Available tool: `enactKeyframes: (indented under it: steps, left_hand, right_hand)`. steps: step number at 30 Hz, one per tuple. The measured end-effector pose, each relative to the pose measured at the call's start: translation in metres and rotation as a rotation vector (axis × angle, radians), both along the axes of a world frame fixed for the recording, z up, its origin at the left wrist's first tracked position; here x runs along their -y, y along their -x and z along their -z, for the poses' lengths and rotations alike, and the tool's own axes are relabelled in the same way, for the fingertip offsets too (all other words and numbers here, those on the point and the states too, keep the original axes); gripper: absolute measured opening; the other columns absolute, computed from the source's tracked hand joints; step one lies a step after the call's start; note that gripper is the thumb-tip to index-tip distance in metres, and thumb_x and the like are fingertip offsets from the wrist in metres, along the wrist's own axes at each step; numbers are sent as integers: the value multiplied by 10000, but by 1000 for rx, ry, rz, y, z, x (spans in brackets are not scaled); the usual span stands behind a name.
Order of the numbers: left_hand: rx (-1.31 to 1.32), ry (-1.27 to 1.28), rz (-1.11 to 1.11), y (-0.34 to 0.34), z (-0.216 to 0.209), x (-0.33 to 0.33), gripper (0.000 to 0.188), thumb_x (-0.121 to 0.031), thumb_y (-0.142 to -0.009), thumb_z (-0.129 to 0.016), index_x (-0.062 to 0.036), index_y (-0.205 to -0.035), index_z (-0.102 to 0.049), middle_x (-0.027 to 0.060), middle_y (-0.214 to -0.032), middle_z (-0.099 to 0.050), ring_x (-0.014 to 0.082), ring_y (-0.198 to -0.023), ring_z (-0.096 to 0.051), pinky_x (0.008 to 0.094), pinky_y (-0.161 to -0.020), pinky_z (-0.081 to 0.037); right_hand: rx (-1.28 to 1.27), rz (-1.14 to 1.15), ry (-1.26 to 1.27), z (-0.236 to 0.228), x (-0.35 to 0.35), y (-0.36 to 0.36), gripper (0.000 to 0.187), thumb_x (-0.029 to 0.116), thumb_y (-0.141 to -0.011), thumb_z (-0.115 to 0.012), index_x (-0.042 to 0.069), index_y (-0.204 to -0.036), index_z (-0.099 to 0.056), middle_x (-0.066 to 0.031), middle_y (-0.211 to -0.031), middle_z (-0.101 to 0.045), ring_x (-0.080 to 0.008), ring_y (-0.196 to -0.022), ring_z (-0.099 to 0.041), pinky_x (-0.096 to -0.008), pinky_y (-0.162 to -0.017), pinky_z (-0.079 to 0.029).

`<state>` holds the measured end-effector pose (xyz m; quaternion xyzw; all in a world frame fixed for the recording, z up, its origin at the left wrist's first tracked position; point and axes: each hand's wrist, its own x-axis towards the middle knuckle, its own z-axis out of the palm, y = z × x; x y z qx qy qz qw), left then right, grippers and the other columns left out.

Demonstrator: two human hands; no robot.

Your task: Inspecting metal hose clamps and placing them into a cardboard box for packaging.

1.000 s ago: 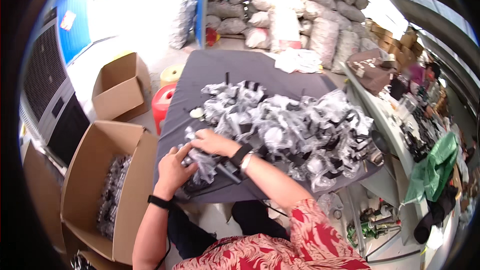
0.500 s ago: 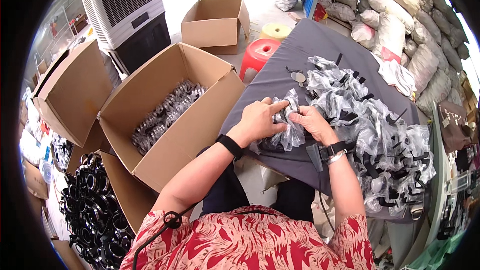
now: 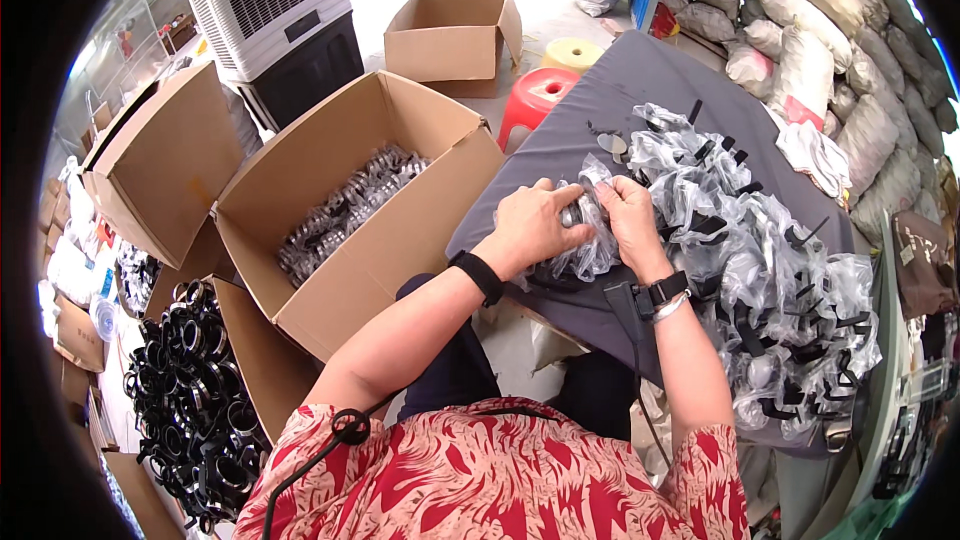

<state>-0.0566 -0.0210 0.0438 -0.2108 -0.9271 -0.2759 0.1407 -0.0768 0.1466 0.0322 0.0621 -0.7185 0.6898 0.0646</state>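
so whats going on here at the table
A person seated at a grey table has both hands on one clear plastic bag holding a dark part: left hand and right hand grip it together. More bagged parts are heaped to the right. An open cardboard box on the left holds packed ones.

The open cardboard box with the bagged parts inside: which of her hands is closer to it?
Left. The left hand is on the table's near edge beside the open box; the right hand lies farther off.
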Motion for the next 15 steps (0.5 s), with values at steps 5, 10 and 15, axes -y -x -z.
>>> enactKeyframes:
  steps: [5, 10, 15]
  left_hand:
    - [-19, 1, 3, 2, 2, -1, 554, -467, -667, -718, -168, -1127, -643, 147, -848, -596, 330, -767, -630, 410, -688, -503]
    - [-20, 24, 15, 0, -2, 0, 552, -456, -662, -719, -163, -1125, -645, 143, -869, -608, 332, -776, -630, 407, -691, -501]
    - [40, -138, 85, -1, -1, 6, 708, -350, -643, -756, -130, -1276, -530, 166, -1029, -592, 318, -920, -615, 391, -802, -495]
  right_hand:
    - [-49, 183, -730, 5, -5, 2, 291, 177, -890, -578, 0, -666, -519, -29, -594, -505, -95, -585, -475, -329, -512, -371]
    - [197, -129, -122, 10, -17, -5, 190, 184, -903, -578, 9, -829, -586, -18, -753, -593, -80, -673, -535, -300, -588, -427]
    - [291, -494, 124, -1, -17, -17, 324, 212, -895, -622, -18, -1117, -567, -28, -1002, -628, -74, -872, -575, -248, -759, -472]
